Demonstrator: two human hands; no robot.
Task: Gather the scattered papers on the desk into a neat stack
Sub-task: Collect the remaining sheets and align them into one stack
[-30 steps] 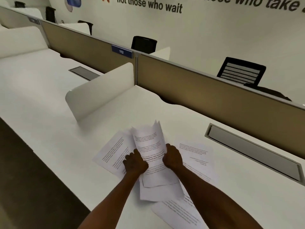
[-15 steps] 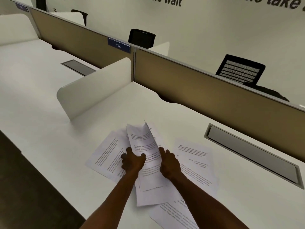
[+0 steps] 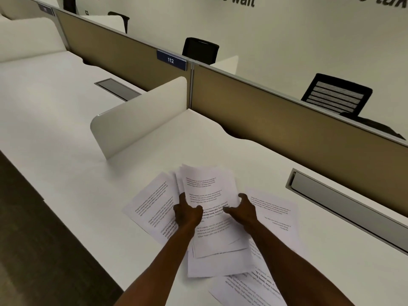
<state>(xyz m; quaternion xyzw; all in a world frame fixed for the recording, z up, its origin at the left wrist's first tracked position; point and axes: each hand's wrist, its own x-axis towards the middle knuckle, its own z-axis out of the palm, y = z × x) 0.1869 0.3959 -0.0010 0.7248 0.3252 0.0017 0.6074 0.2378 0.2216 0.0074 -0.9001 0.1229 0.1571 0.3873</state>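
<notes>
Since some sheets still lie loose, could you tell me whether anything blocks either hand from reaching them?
Nothing visible does. The left sheet lies flat beside the left hand, the right sheet beside the right hand, and a near sheet by the forearms. Only bare desk surrounds them.

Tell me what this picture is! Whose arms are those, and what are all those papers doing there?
Those arms belong to a person wearing a camera on their head, so you see what they see, looking down. Their left hand and right hand hold a bundle of printed papers by its two sides. More loose sheets lie spread on the white desk around it, some to the left, some to the right, some nearer the person. They are tidying them into one stack. Behind are a brown partition and black chairs.
</notes>
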